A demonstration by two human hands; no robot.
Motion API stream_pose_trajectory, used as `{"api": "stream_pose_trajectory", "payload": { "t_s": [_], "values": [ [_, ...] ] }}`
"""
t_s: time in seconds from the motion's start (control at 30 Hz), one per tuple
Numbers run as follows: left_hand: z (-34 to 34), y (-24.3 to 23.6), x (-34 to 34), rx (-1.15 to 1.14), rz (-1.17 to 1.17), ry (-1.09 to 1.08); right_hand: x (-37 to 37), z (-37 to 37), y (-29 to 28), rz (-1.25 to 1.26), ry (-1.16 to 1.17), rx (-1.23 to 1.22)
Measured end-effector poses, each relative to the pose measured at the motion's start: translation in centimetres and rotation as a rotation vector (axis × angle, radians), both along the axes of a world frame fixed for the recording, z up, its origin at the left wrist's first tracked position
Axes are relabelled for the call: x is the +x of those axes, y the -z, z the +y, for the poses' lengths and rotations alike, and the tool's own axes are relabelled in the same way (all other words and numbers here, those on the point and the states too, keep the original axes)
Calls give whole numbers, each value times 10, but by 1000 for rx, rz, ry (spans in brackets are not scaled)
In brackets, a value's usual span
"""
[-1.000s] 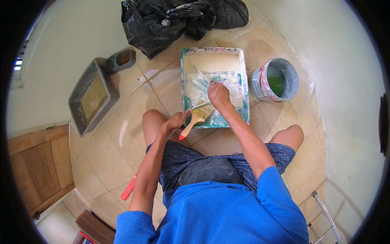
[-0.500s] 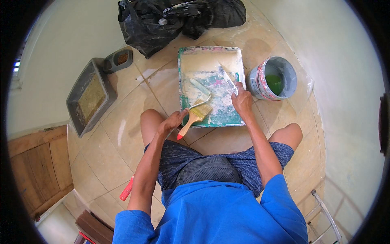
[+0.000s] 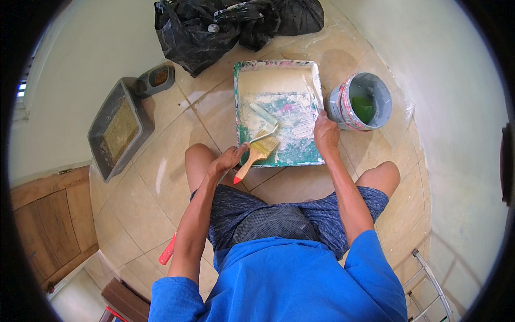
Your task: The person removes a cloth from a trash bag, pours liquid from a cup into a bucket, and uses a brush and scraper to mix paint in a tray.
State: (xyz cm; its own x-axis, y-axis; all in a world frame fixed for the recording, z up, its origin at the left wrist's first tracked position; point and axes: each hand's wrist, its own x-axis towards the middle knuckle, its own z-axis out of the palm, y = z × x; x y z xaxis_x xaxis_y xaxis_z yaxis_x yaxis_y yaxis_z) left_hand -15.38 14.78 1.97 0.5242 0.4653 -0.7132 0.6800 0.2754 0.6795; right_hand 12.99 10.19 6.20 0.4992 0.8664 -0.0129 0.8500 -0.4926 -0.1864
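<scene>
On the tiled floor before me lies a paint tray (image 3: 236, 99), its far end filled with off-white paint and its ribbed slope smeared green and white. My left hand (image 3: 232, 158) is closed around the wire frame of a mini paint roller (image 3: 264, 114), whose sleeve rests on the slope. The roller's red handle (image 3: 167, 250) shows beyond my left forearm. Across the tray's near left edge lies a wide paintbrush (image 3: 256, 154) with a wooden, red-tipped handle. At the tray's right rim, my right hand (image 3: 326, 132) grips a narrow, paint-smeared flat tool (image 3: 314, 95); its exact kind is unclear.
Right of the tray stands a paint bucket (image 3: 333, 104) with something green inside. Black plastic bags (image 3: 201, 37) lie behind. A grey litter-like tray (image 3: 147, 126) and a pet bowl (image 3: 170, 77) are at left. A metal ladder-like frame (image 3: 432, 282) stands lower right.
My right hand has shifted right with the flat tool, from over the slope to the tray's right rim, and the tool is turned more edge-on. My left hand and the roller stay put.
</scene>
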Motion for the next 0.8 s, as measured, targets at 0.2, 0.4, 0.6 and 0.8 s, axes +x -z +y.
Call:
{"api": "stream_pose_trajectory", "payload": {
  "t_s": [0.2, 0.4, 0.6, 0.8],
  "values": [
    [-1, 3, 0, -8, -18, -9, -11, -1, 10, 132, -32, -26],
    [-1, 8, -3, -3, -27, 12, -16, 4, -2, 170, 1, 97],
    [-1, 14, -1, -6, 2, 7, -30, 2, 14, 187, -11, -11],
    [-4, 17, -4, 51, -17, -4, -22, 9, 10, 147, -39, 93]
  ]
}}
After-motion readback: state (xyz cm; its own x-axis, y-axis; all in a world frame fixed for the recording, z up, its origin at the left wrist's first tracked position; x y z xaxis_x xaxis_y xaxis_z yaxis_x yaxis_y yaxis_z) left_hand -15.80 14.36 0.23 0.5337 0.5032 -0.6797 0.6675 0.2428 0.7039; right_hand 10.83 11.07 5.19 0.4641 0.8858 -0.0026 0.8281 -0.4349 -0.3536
